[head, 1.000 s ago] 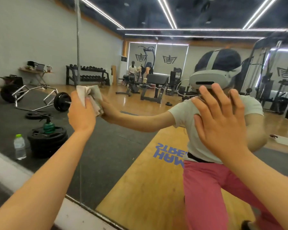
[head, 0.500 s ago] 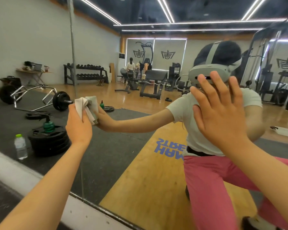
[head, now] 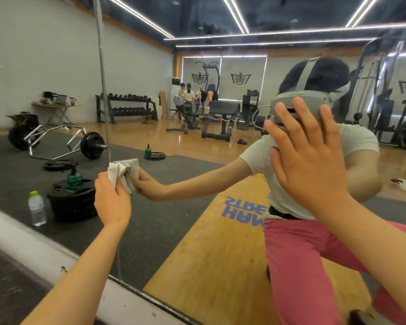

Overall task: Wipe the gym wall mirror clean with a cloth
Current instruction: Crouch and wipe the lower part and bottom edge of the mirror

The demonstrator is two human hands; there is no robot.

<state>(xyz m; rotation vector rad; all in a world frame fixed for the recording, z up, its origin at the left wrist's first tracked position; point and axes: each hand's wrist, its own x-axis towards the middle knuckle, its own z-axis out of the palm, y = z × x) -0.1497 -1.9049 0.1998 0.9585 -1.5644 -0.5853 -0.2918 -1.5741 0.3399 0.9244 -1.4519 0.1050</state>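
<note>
The gym wall mirror (head: 178, 231) fills most of the view and reflects the gym and my own body. My left hand (head: 111, 201) grips a crumpled whitish cloth (head: 117, 173) and presses it against the glass beside a vertical seam between mirror panels (head: 103, 95). My right hand (head: 307, 160) is spread flat with fingers apart, palm against the glass at upper right, holding nothing.
A white ledge (head: 45, 249) runs along the mirror's bottom edge. Everything else is reflection: a water bottle (head: 36, 211), stacked weight plates (head: 72, 202) with a green bottle on top, a hex barbell (head: 56, 141), a dumbbell rack, benches and people far back.
My left hand has slid the cloth downward along the glass by the seam. My right hand stays flat against the mirror.
</note>
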